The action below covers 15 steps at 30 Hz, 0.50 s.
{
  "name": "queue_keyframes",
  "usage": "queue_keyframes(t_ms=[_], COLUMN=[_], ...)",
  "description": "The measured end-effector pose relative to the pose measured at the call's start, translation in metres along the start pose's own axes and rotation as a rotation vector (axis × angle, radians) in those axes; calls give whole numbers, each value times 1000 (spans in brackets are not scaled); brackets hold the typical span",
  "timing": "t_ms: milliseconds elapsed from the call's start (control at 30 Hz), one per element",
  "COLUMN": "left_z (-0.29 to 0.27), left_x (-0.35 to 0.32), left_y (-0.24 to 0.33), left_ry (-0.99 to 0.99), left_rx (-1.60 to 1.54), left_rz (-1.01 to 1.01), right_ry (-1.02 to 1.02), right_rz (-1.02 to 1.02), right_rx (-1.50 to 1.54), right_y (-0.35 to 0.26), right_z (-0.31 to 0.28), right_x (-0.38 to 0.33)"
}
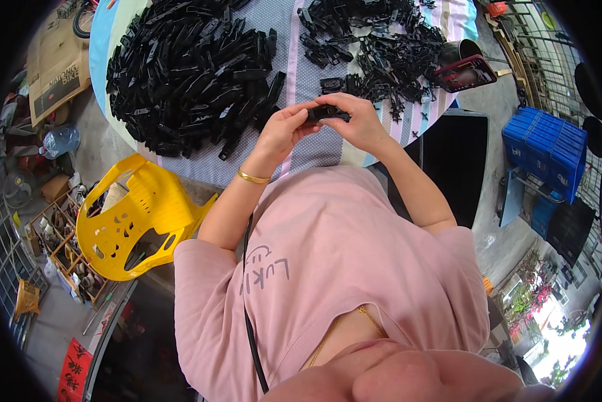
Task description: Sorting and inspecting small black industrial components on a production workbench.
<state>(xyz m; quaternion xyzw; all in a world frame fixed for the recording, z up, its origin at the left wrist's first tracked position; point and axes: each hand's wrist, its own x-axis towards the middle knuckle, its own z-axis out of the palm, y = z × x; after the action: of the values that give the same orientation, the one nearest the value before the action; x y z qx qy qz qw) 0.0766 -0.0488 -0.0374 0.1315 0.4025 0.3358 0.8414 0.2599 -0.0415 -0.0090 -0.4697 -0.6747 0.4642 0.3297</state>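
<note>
Two of our hands meet over the table's near edge, pinching one small black piece [328,114] between them. Our left hand [282,134] has its thumb and fingers closed on the piece's left end; our right hand [360,125] grips it from the right, fingers curled over the top. We cannot tell how firmly either one presses. A gold bracelet [254,177] circles our left wrist. Under and around our hands we see a patterned tablecloth [318,153]. Beyond our left hand spreads a large heap of long black parts [187,80]; beyond our right lies a looser heap of smaller black parts [391,57]. Past that heap, right of our hands, a phone [466,74] leans in front of a dark round container [472,48]. Farther out, a yellow chair [143,218] stands left of our hands and nearer us, and a blue crate [544,149] sits well to their right.
</note>
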Motion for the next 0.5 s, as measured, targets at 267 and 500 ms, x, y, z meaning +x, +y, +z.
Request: queue_keyframes(t_ms=[267, 500], left_z=[4, 0], left_x=[-4, -4], left_y=[2, 5], left_ry=[-15, 23], left_rx=[61, 248], left_rz=[11, 108], right_ry=[28, 140], right_rz=[-25, -308], right_rx=[-51, -168], right_y=[-3, 9], right_z=[-2, 15], right_x=[-5, -4])
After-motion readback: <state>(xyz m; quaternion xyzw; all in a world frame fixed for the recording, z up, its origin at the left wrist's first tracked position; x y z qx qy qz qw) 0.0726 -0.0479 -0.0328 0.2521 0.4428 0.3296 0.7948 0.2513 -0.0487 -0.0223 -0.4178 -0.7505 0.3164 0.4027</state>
